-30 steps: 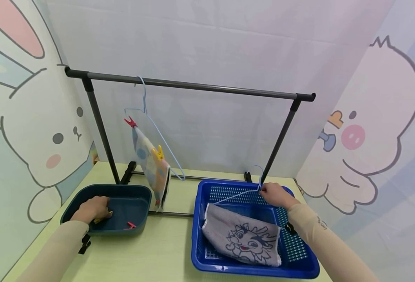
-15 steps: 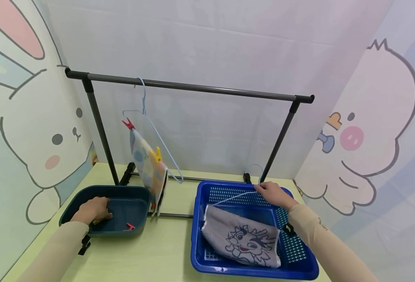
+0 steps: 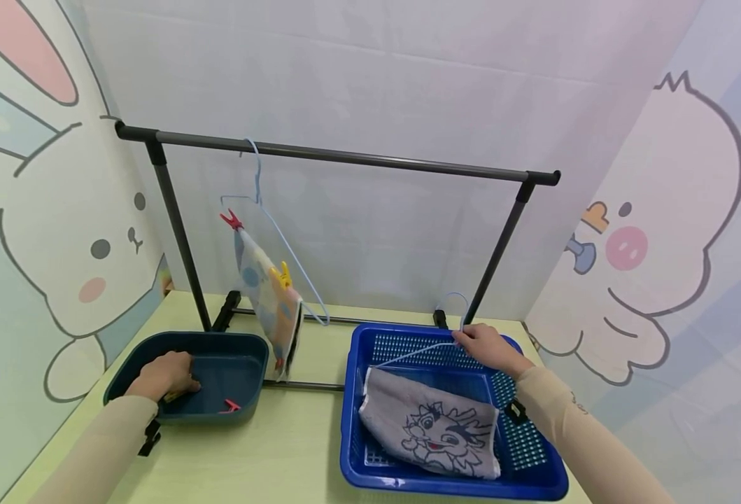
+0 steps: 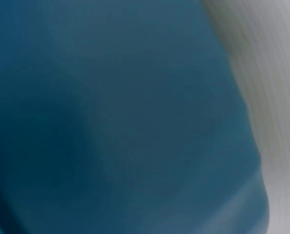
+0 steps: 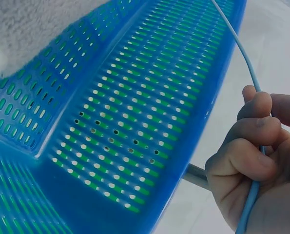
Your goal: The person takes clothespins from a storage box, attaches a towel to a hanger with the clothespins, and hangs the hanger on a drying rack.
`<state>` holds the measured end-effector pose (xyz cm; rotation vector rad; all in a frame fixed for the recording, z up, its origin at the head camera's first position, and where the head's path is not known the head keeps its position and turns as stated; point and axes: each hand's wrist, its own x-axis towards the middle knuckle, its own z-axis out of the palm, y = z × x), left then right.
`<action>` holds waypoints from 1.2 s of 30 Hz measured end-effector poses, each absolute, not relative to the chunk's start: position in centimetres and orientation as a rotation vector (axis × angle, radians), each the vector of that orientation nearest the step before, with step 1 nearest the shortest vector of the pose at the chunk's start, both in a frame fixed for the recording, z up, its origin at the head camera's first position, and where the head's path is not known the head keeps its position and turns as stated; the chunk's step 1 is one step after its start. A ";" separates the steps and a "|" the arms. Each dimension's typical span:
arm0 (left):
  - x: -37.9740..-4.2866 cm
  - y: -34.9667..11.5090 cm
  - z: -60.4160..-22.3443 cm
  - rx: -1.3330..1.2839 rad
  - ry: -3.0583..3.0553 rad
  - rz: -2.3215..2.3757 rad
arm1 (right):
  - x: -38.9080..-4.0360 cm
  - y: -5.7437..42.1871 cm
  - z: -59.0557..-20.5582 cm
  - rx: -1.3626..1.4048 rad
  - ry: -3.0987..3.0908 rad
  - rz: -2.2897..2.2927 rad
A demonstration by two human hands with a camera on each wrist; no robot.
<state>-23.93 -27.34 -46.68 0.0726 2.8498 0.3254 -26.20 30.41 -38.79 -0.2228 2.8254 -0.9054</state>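
Note:
My right hand grips a light blue wire hanger near its hook, above the back right of the blue basket. In the right wrist view the fingers curl round the hanger's blue wire. A grey towel with a cartoon face lies over the basket, the hanger's lower part hidden by it. My left hand reaches down into the dark teal basin; something yellow shows under its fingers, but the fingertips are hidden. A red clothespin lies to its right.
Behind the containers stands a dark metal rack. From its bar hangs another light blue hanger with a patterned cloth, held by a red clothespin and a yellow clothespin. The left wrist view shows only blurred basin wall and tabletop.
My right hand has shifted slightly left along with the hanger's hook. The hanging cloth has swayed a little. My left hand stays in the basin almost unmoved.

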 end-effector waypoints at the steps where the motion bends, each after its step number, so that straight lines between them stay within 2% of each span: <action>1: -23.9 -27.3 -46.7 0.072 2.849 0.325 | -26.1 30.4 -38.7 -0.226 2.832 -0.900; 25: -23.8 -27.5 -46.3 0.144 2.926 0.363 | -25.5 30.5 -36.2 -0.355 2.882 -0.918; 36: -23.3 -27.5 -45.9 0.156 2.944 0.431 | -25.3 30.8 -35.3 -0.321 2.883 -0.941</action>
